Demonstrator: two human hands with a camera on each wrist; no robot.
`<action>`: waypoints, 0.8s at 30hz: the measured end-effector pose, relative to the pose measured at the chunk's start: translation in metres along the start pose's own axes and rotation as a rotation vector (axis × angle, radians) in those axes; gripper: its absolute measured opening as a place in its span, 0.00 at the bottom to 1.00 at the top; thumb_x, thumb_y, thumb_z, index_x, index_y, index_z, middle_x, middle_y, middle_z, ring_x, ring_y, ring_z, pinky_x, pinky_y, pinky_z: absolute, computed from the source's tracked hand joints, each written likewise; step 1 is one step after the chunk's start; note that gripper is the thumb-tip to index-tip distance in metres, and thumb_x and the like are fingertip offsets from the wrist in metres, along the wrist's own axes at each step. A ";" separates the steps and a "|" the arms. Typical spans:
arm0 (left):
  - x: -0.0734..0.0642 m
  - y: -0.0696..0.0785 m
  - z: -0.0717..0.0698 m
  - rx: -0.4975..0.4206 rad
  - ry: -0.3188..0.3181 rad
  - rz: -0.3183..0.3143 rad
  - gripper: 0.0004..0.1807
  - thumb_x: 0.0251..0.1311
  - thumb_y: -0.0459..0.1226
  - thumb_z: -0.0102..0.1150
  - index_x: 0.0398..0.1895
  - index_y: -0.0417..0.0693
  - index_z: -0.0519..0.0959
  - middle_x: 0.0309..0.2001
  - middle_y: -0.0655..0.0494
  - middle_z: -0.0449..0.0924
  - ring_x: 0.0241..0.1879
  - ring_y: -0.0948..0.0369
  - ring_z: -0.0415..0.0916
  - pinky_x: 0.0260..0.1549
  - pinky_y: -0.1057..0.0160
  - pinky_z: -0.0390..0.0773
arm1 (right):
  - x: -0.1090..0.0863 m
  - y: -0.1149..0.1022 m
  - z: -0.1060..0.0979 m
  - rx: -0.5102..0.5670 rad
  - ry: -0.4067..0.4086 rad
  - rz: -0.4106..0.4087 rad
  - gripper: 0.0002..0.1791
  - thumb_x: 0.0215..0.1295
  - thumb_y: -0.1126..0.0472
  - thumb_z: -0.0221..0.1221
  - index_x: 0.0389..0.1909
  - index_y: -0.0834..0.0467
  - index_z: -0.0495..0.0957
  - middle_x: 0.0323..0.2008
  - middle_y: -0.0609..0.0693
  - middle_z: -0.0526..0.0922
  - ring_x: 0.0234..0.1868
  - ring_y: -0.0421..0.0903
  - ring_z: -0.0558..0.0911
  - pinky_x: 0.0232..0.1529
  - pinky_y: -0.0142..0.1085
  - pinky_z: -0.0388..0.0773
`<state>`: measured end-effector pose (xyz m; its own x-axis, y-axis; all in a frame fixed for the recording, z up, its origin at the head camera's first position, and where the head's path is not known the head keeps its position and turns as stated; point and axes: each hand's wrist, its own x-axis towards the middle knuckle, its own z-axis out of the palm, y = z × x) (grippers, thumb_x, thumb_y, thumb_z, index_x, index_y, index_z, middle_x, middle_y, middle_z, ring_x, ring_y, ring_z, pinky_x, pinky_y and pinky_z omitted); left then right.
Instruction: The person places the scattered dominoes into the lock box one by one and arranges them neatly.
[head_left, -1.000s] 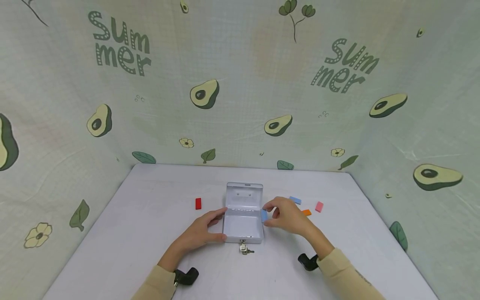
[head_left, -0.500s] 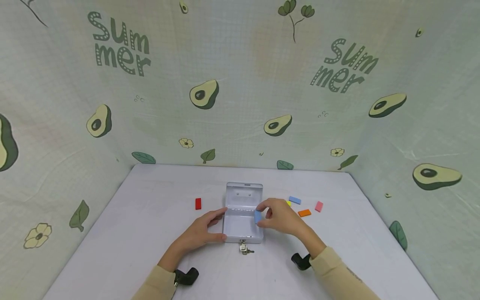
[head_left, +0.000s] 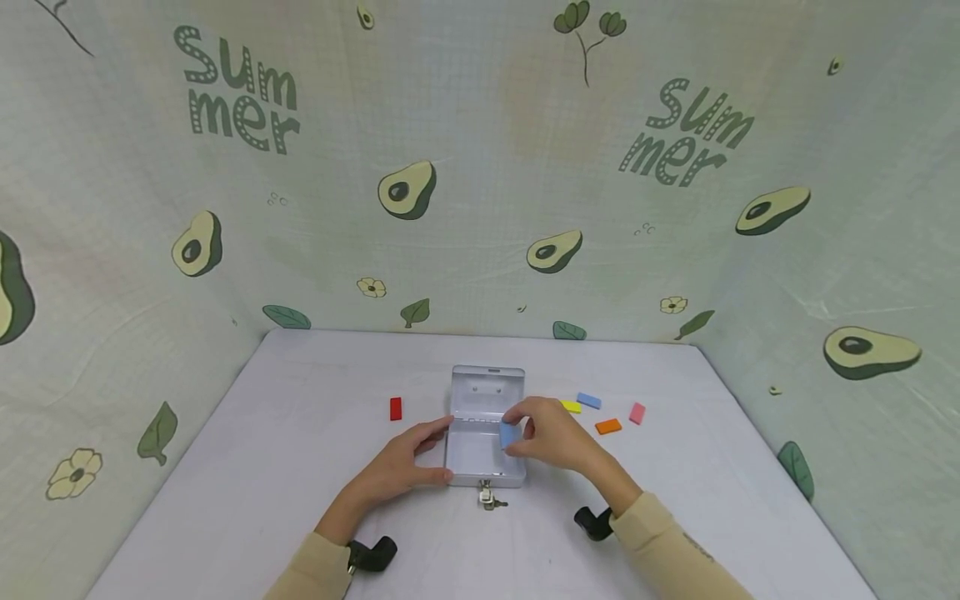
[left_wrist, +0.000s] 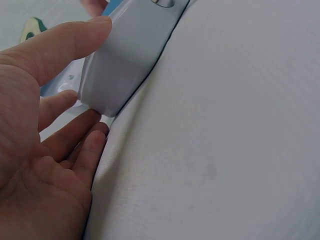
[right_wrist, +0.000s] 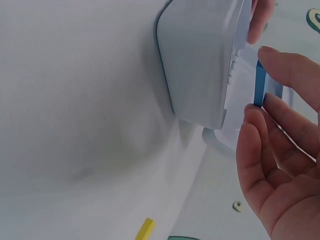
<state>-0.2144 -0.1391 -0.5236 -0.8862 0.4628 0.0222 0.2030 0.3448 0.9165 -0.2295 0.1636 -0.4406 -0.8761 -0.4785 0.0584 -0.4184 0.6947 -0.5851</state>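
A small pale metal cash box (head_left: 480, 479) stands with its lid (head_left: 487, 392) raised at the back. At its front are a silver lock (head_left: 486, 497) and a key (head_left: 498, 503). My left hand (head_left: 402, 464) holds the box's left side, thumb at the near corner and forefinger at the far one. My right hand (head_left: 557, 435) pinches a blue domino-like block (head_left: 509, 435) between thumb and fingers, upright over the right part of the box. In the right wrist view, the block (right_wrist: 260, 84) shows edge-on beyond the box's rim.
Right of the box lie flat blocks: yellow (head_left: 571, 407), blue (head_left: 588, 401), orange (head_left: 608, 426) and pink (head_left: 637, 413). A red block (head_left: 396, 408) lies to the left. A patterned cloth (head_left: 480, 250) hangs behind and along both sides of the white table (head_left: 300, 400).
My right hand has moved left with the blue block, from the box's right edge to over its inside. The yellow block has come into sight. The left hand stays in place.
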 end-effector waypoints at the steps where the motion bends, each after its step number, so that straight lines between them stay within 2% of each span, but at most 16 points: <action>1: 0.000 0.000 0.000 -0.002 -0.001 0.002 0.48 0.59 0.46 0.79 0.81 0.54 0.66 0.80 0.49 0.65 0.77 0.47 0.66 0.76 0.48 0.66 | 0.000 -0.001 0.001 0.001 -0.003 0.003 0.19 0.60 0.59 0.78 0.52 0.55 0.88 0.38 0.46 0.84 0.33 0.42 0.78 0.30 0.31 0.81; 7: -0.001 -0.001 0.000 -0.004 -0.004 -0.002 0.48 0.60 0.46 0.79 0.82 0.54 0.66 0.80 0.49 0.65 0.77 0.47 0.66 0.76 0.48 0.66 | 0.004 -0.004 0.006 -0.009 -0.006 -0.021 0.19 0.60 0.60 0.78 0.51 0.56 0.88 0.36 0.46 0.83 0.32 0.42 0.77 0.30 0.31 0.79; 16: -0.001 -0.002 0.000 -0.007 -0.007 0.001 0.48 0.60 0.46 0.79 0.82 0.54 0.66 0.80 0.50 0.65 0.77 0.48 0.66 0.76 0.49 0.66 | 0.009 -0.008 0.016 -0.015 -0.013 -0.034 0.19 0.59 0.58 0.79 0.51 0.55 0.89 0.38 0.43 0.83 0.34 0.41 0.77 0.33 0.30 0.79; 24: -0.001 -0.001 -0.001 0.001 -0.002 0.008 0.48 0.60 0.46 0.79 0.82 0.54 0.66 0.80 0.50 0.65 0.77 0.48 0.66 0.76 0.48 0.66 | 0.013 -0.007 0.025 -0.006 -0.002 -0.064 0.19 0.58 0.59 0.79 0.50 0.57 0.89 0.38 0.45 0.85 0.35 0.41 0.77 0.35 0.30 0.78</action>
<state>-0.2142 -0.1401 -0.5241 -0.8839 0.4668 0.0284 0.2101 0.3421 0.9159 -0.2317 0.1392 -0.4553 -0.8473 -0.5227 0.0941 -0.4747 0.6659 -0.5755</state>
